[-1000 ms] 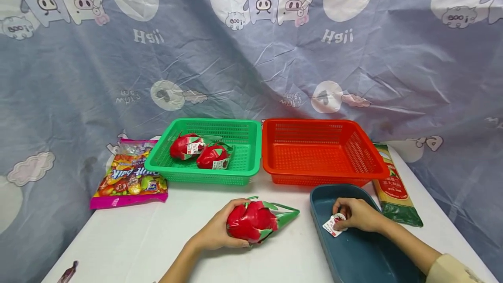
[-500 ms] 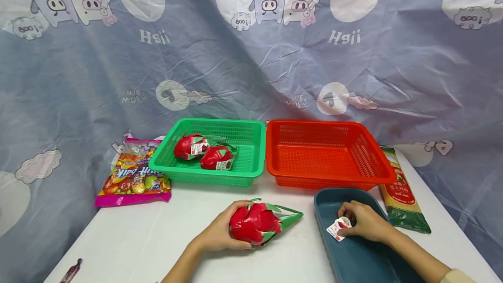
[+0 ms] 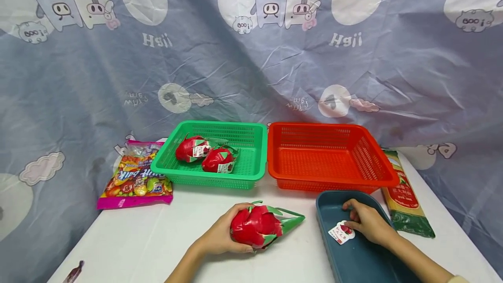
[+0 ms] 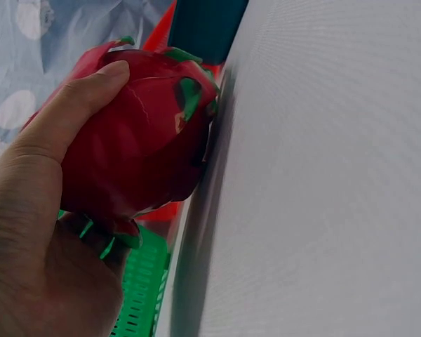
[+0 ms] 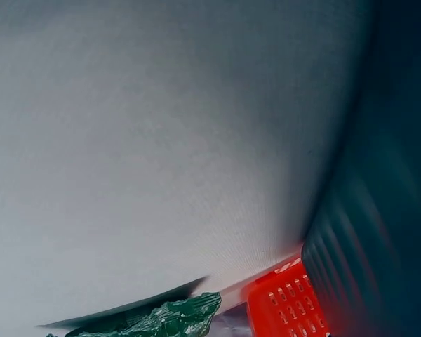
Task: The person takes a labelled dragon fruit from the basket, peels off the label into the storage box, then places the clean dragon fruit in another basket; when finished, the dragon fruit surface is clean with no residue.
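My left hand [image 3: 227, 235] [image 4: 49, 189] grips a red dragon fruit [image 3: 257, 227] [image 4: 137, 133] with green leaves and a clear-and-green pointed end, low over the white table. In the blue-grey tray [image 3: 330, 254], a white label with a red fruit picture [image 3: 341, 233] lies near the far left part. My right hand [image 3: 369, 222] is inside this tray, fingers loosely bent, the thumb tip at the label's upper right edge. The right wrist view does not show that hand. Two more labelled dragon fruits [image 3: 192, 149] [image 3: 218, 160] lie in the green basket [image 3: 208, 179].
A red basket [image 3: 326, 183] stands beside the green one, behind the tray. The candy bag [image 3: 137, 178] lies at the left, and a green-and-yellow packet [image 3: 406, 200] at the right. Near the front left is a small dark brown item [image 3: 74, 272]. A patterned cloth hangs behind.
The head view has shifted slightly. My right thumb has slid off most of the label, which shows more fully in the same part of the tray. The left hand keeps its hold.
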`<state>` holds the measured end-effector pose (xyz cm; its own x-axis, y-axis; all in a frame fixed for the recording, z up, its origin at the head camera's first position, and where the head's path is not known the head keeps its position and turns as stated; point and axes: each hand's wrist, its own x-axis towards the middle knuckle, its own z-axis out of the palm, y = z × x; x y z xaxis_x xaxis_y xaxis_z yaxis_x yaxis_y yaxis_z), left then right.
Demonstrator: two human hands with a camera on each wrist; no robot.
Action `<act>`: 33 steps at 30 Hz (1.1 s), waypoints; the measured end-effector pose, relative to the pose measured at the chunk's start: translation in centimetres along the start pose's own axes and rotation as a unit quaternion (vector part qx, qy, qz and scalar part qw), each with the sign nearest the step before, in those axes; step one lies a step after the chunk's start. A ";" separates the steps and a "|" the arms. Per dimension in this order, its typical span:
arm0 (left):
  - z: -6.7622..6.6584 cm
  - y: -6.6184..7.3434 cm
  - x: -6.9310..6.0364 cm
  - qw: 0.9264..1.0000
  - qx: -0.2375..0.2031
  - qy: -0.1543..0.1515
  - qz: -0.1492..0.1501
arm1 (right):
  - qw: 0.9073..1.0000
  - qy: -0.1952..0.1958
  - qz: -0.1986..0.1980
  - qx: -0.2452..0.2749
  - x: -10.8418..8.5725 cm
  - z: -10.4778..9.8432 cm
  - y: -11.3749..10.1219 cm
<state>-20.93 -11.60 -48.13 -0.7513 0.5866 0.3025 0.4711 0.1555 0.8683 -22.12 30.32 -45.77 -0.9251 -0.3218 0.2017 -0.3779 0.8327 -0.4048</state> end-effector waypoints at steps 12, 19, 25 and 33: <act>-0.1 -0.1 0.0 1.000 0.003 0.001 -0.008 | 1.000 -0.017 -0.012 0.001 0.1 0.0 -0.2; 0.1 0.0 0.0 1.000 -0.014 -0.003 -0.011 | 0.999 -0.039 -0.017 -0.023 -0.4 0.0 -0.4; 0.2 -0.1 -0.1 1.000 -0.013 -0.003 -0.006 | 0.993 -0.103 -0.049 -0.018 -1.1 -1.6 -1.3; 0.1 -0.2 -0.1 1.000 -0.009 -0.001 -0.013 | 0.990 0.073 -0.055 0.111 0.1 -6.3 -1.3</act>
<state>-20.89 -11.60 -48.39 -0.7626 0.5841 0.2781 0.4423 0.1571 0.8830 -21.54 32.07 -39.61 -0.8689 -0.3230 0.3752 -0.4898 0.6713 -0.5563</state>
